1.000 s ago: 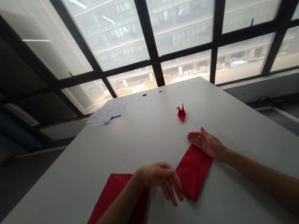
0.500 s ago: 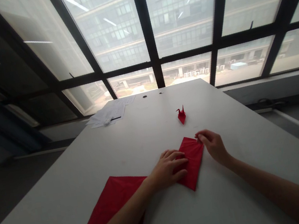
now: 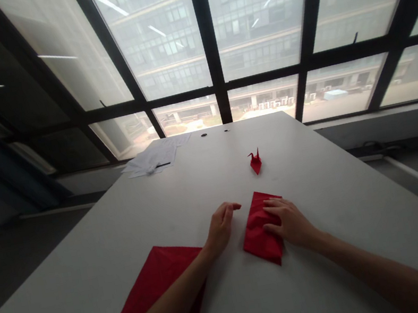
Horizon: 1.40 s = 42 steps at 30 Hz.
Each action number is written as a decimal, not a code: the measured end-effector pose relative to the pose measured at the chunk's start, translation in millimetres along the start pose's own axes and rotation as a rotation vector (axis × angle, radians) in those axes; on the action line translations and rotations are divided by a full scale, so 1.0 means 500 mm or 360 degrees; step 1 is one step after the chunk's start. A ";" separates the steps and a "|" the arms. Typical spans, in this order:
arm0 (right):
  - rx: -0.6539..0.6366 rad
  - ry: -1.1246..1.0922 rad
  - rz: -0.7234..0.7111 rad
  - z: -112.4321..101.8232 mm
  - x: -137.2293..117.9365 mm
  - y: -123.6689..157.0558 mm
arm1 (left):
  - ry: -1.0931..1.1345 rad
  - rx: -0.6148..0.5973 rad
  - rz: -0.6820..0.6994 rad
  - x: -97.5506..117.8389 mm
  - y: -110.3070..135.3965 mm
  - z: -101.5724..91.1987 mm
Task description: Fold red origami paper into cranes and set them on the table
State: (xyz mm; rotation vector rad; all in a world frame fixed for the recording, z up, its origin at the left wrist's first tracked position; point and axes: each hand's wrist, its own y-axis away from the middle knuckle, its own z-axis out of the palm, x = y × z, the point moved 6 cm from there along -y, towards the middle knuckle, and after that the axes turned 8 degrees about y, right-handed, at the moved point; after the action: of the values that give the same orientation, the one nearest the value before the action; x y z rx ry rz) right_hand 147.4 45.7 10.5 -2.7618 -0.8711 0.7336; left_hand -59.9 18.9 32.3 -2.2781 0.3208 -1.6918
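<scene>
A folded piece of red paper lies on the white table in front of me, its surface creased. My right hand rests on its right side, fingers spread and lying flat over the upper part. Just left of the paper, and apart from it, is my left hand. Its fingers are drawn together and nothing shows in them. Beneath my left forearm lies a larger red sheet, partly covered by the arm. Beyond the folded paper stands a small red origami crane.
White papers with a dark pen lie at the far left of the white table. Two small dark spots show near its back edge. Large framed windows rise behind the table.
My left hand has lifted off the folded paper and moved left. My right hand has gone from pinching the upper right corner to lying flat on the paper, which has turned slightly.
</scene>
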 end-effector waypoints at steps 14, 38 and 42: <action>0.0716 -0.0747 -0.0109 -0.069 0.002 0.001 | -0.0229 0.0000 0.0110 0.001 0.006 0.010; 0.0296 0.0022 -0.0278 -0.059 0.039 -0.017 | -0.0888 -0.0458 0.0194 -0.028 0.019 0.036; 0.0314 0.0121 -0.0215 -0.064 0.046 -0.019 | -0.0775 -0.0368 0.0110 -0.039 0.013 0.025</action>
State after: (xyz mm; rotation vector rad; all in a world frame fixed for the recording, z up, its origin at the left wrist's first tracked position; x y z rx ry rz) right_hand 174.9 66.5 31.7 -2.5138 -0.9068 0.6488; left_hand -53.7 20.8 9.2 -2.7117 0.4952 -1.0606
